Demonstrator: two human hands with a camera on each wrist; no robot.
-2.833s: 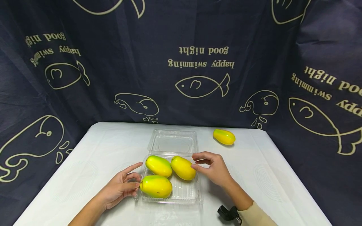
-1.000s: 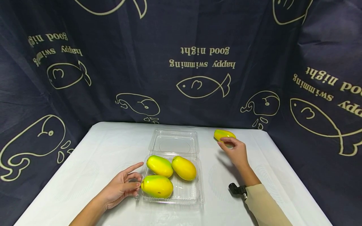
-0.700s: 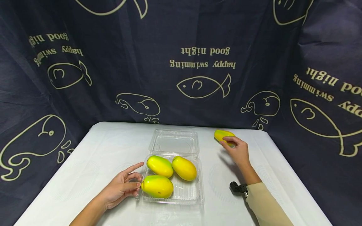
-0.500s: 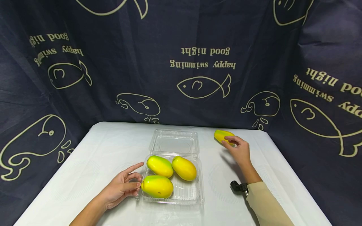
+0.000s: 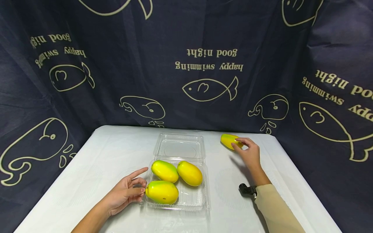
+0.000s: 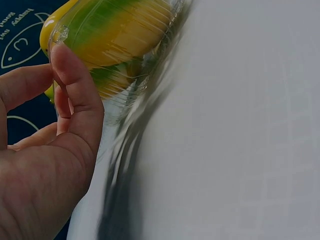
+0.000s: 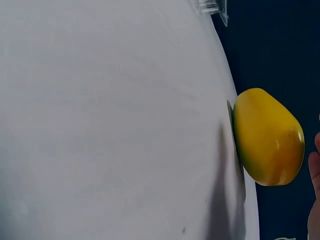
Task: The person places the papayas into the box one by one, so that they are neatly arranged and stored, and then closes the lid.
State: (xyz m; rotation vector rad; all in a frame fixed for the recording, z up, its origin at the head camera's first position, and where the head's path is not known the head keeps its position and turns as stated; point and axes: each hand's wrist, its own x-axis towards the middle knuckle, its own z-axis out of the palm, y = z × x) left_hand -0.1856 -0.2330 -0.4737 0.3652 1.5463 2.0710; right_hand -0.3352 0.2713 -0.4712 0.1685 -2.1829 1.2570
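Three yellow-green mangoes lie in the base of a clear plastic clamshell box [image 5: 192, 198]: one at the back left [image 5: 164, 171], another at the back right [image 5: 190, 173], the third in front [image 5: 162, 192]. My left hand [image 5: 125, 194] pinches the box's left rim between thumb and fingers, as the left wrist view also shows. A fourth mango [image 5: 228, 141] lies at the table's back right. My right hand [image 5: 248, 153] is at its near right end, fingers slightly bent. In the right wrist view a gap shows between that mango [image 7: 270, 137] and the fingertips [image 7: 314, 165].
The box's lid [image 5: 179, 145] lies folded back behind its base. A white cloth covers the table [image 5: 116, 152]. A dark curtain [image 5: 145, 58] with fish and whale drawings hangs behind and at both sides. A black camera mount [image 5: 247, 189] juts from the right sleeve.
My right hand has left the back-right mango in the box and gone to the lone mango at the back right, then drifted slightly rightward. The left hand stays at the rim.
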